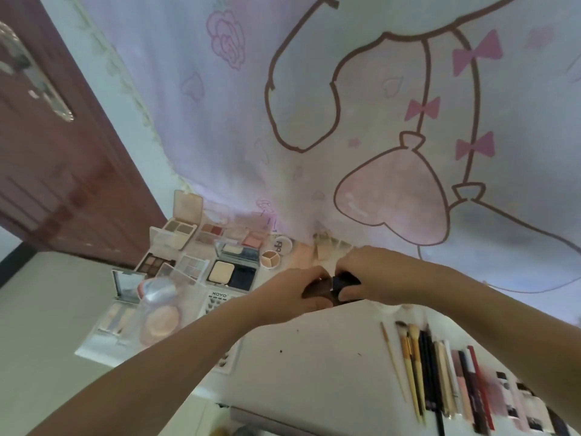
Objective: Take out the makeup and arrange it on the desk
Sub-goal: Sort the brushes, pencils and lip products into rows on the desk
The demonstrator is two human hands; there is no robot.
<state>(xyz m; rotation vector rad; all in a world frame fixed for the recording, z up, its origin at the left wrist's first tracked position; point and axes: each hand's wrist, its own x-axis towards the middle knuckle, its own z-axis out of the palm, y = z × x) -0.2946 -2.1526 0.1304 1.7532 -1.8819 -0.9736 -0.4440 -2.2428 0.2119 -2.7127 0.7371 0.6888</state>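
White desk (314,357), dark compact (338,286) gripped between left hand (301,292), right hand (374,275)

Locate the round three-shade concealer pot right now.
Head view, left of centre: the round three-shade concealer pot sits on the desk just right of the black powder compact, below its "bibi" lid, up-left of the left hand.

The white worktop (314,366) fills the lower middle of the frame. Open palettes (201,262) lie side by side at its left middle, with a round puff case (158,313) below them. Brushes and pencils (440,372) lie in a row at the lower right.
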